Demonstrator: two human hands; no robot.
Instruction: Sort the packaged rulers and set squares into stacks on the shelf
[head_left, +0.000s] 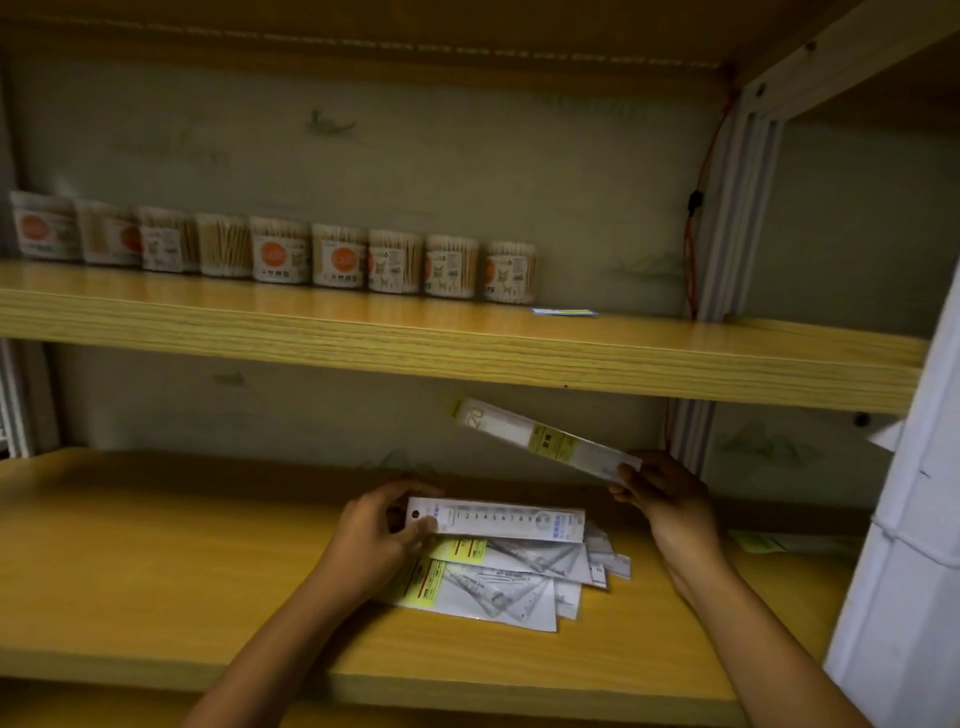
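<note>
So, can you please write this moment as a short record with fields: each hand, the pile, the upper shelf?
left hand: grips one end of a packaged ruler, held over the pile
right hand: pinches the end of a second packaged ruler, raised and tilted
pile: set square packs, overlapping loosely on the lower shelf
upper shelf: row of cotton swab tubs

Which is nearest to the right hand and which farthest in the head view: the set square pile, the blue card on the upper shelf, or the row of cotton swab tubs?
From the right hand:
1. Set square pile, lower shelf, just left.
2. Blue card, upper shelf, above.
3. Cotton swab tubs, upper shelf, far left.
</note>
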